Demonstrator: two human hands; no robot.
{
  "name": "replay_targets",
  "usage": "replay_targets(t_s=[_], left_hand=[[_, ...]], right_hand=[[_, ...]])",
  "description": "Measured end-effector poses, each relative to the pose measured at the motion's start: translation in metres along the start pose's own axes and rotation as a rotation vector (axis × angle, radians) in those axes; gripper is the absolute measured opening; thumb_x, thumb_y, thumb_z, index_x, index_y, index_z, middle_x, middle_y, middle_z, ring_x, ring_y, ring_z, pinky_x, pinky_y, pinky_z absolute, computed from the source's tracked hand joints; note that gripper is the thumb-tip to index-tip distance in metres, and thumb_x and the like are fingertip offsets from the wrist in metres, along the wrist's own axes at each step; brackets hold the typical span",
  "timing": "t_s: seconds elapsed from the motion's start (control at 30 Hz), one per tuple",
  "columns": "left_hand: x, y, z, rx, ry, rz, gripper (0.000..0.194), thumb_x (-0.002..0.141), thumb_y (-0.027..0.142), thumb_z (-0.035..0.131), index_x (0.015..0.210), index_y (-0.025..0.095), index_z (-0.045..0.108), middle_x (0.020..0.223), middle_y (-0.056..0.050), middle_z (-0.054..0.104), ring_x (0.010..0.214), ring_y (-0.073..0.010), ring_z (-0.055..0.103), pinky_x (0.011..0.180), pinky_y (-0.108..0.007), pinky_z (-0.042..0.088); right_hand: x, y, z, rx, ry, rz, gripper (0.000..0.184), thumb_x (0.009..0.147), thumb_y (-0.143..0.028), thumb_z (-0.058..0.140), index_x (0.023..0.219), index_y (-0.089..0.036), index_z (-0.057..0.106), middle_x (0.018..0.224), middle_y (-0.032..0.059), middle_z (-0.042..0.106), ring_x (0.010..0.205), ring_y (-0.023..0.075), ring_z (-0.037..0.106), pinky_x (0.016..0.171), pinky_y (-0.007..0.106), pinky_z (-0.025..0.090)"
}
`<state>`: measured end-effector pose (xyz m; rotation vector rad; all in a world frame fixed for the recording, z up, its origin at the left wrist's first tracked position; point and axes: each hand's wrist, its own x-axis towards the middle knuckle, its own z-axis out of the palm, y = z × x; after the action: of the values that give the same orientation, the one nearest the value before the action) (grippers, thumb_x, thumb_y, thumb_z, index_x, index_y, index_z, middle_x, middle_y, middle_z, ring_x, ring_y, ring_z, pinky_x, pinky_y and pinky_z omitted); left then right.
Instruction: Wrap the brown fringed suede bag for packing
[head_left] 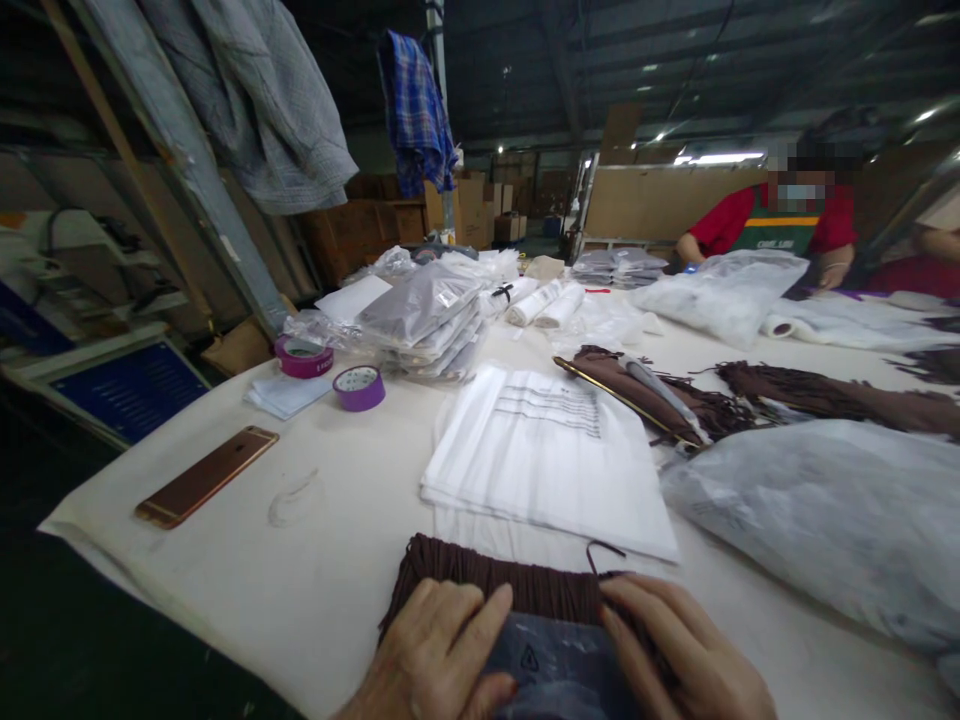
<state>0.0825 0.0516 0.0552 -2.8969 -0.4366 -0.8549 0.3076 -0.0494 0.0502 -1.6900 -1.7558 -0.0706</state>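
At the near edge of the table lies a brown fringed piece point(525, 590), its many thin strands packed side by side, with a plastic bag point(551, 660) over its lower part. My left hand point(435, 650) rests on the left side with bent fingers gripping the fringe and the thumb on the plastic. At the right side, my right hand point(682, 650) has its fingers closed on the edge of the piece. One loose strand point(604, 555) sticks up beside the right fingertips. The lower part of the piece runs out of view.
Just beyond lie flat white printed bags point(540, 450). A phone point(210, 475), purple tape rolls point(358, 388) and stacked packed bags point(427, 315) are to the left. Brown fringed goods point(645, 390) and a large plastic bag point(832, 520) lie right. A person in red sleeves point(787, 225) works across the table.
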Motion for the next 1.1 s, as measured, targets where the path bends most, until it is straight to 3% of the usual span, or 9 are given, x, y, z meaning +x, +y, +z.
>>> replay_targets(t_s=[0.1, 0.23, 0.33, 0.47, 0.67, 0.77, 0.97, 1.1], left_hand=[[0.026, -0.027, 0.008, -0.147, -0.089, -0.185, 0.029, 0.09, 0.022, 0.039, 0.115, 0.011, 0.049, 0.099, -0.01, 0.06, 0.088, -0.02, 0.056, 0.077, -0.034, 0.05], [0.066, -0.069, 0.045, -0.282, -0.333, -0.317, 0.027, 0.084, 0.012, 0.045, 0.109, 0.014, 0.055, 0.105, -0.008, 0.059, 0.101, -0.0201, 0.052, 0.092, -0.034, 0.043], [0.081, -0.094, 0.074, -0.292, -0.41, -0.329, 0.025, 0.079, 0.01, 0.049, 0.1, 0.017, 0.061, 0.096, -0.006, 0.061, 0.094, -0.0199, 0.055, 0.087, -0.033, 0.045], [0.078, -0.109, 0.094, -0.331, -0.429, -0.358, 0.024, 0.079, 0.011, 0.047, 0.096, 0.019, 0.063, 0.096, -0.004, 0.059, 0.095, -0.0169, 0.054, 0.09, -0.029, 0.042], [0.073, -0.11, 0.094, -0.361, -0.432, -0.352, 0.024, 0.079, 0.015, 0.049, 0.098, 0.019, 0.063, 0.098, -0.004, 0.058, 0.095, -0.0175, 0.052, 0.091, -0.03, 0.04], [0.074, -0.108, 0.091, -0.363, -0.439, -0.355, 0.025, 0.077, 0.019, 0.054, 0.1, 0.019, 0.063, 0.1, -0.005, 0.057, 0.095, -0.0187, 0.052, 0.093, -0.032, 0.039], [0.075, -0.107, 0.088, -0.365, -0.458, -0.369, 0.029, 0.075, 0.02, 0.056, 0.103, 0.02, 0.062, 0.102, -0.005, 0.056, 0.097, -0.0198, 0.051, 0.092, -0.032, 0.039], [0.076, -0.106, 0.087, -0.356, -0.476, -0.366, 0.029, 0.075, 0.021, 0.055, 0.103, 0.02, 0.061, 0.102, -0.004, 0.056, 0.098, -0.0196, 0.051, 0.093, -0.031, 0.039]], right_hand=[[0.05, 0.022, 0.006, 0.057, -0.251, 0.174, 0.022, 0.09, -0.029, 0.037, 0.091, -0.02, 0.057, 0.091, 0.0045, 0.062, 0.08, 0.0128, 0.061, 0.071, 0.024, 0.048], [0.099, 0.057, 0.041, -0.051, -0.46, 0.177, 0.02, 0.083, -0.023, 0.048, 0.098, -0.017, 0.059, 0.098, 0.0071, 0.06, 0.086, 0.0158, 0.059, 0.078, 0.028, 0.045], [0.112, 0.074, 0.059, -0.116, -0.539, 0.159, 0.016, 0.075, -0.019, 0.057, 0.09, -0.014, 0.061, 0.092, 0.0069, 0.06, 0.081, 0.0157, 0.058, 0.075, 0.029, 0.045], [0.117, 0.074, 0.063, -0.209, -0.61, 0.128, 0.008, 0.082, -0.02, 0.053, 0.08, -0.014, 0.059, 0.084, 0.0016, 0.06, 0.078, 0.0126, 0.056, 0.074, 0.031, 0.046], [0.125, 0.069, 0.066, -0.306, -0.653, 0.107, 0.012, 0.086, -0.023, 0.051, 0.081, -0.014, 0.058, 0.088, 0.0016, 0.06, 0.087, 0.0138, 0.056, 0.08, 0.035, 0.046], [0.126, 0.073, 0.065, -0.281, -0.66, 0.109, 0.014, 0.086, -0.025, 0.05, 0.082, -0.014, 0.058, 0.085, 0.0011, 0.06, 0.082, 0.0131, 0.057, 0.077, 0.034, 0.046], [0.123, 0.079, 0.059, -0.149, -0.664, 0.115, 0.032, 0.072, -0.034, 0.067, 0.097, -0.016, 0.057, 0.084, 0.0016, 0.058, 0.068, 0.0106, 0.055, 0.066, 0.024, 0.044], [0.122, 0.08, 0.063, -0.14, -0.652, 0.107, 0.012, 0.079, -0.024, 0.058, 0.088, -0.015, 0.058, 0.08, -0.0002, 0.057, 0.069, 0.0098, 0.054, 0.068, 0.026, 0.044]])
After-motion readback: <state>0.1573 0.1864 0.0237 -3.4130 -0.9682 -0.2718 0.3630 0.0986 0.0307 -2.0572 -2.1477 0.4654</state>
